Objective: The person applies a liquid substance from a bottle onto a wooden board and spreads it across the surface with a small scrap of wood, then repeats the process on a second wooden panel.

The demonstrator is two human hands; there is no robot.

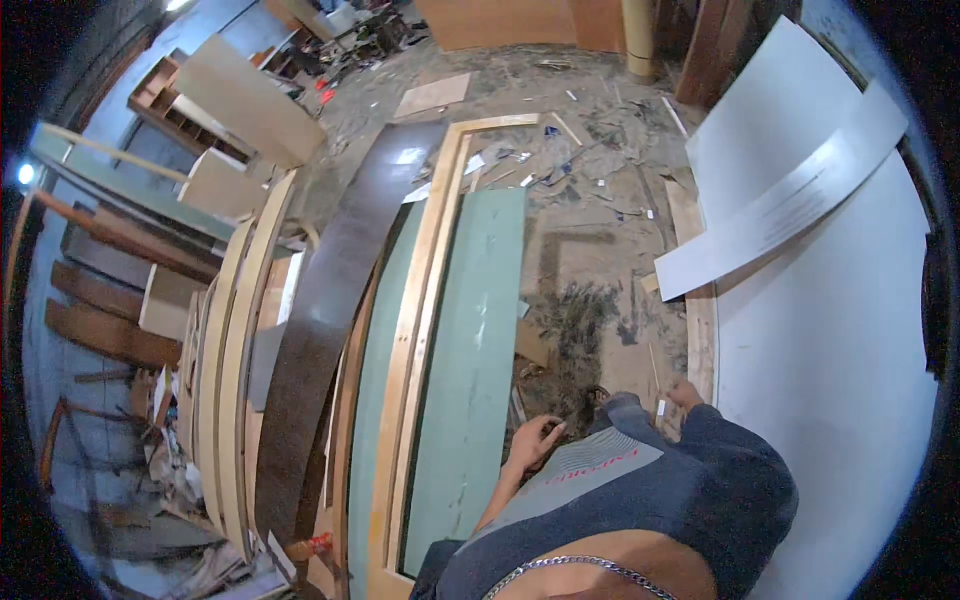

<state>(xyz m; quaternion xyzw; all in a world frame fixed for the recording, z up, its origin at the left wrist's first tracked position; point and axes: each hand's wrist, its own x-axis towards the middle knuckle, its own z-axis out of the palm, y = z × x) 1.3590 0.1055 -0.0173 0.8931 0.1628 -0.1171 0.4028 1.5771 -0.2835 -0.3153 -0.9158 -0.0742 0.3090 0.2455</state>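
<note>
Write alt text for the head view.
A person's left hand, loosely curled, is near a green panel crossed by a pale wooden frame; the right hand is near a large white panel, its grip unclear. A dark brown board is farther left, and the floor is littered.

Your left hand [540, 440] curls inward, so its palm is hidden and you cannot tell whether it holds anything. Your right hand [685, 394], partly behind your dark sleeve [745, 450], is too small to read its grip. The wooden frame [404, 345] covers a strip of the green board [470, 350]. Distant clutter [370, 40] blurs together; floor scraps [560, 172] are too tiny to identify.
</note>
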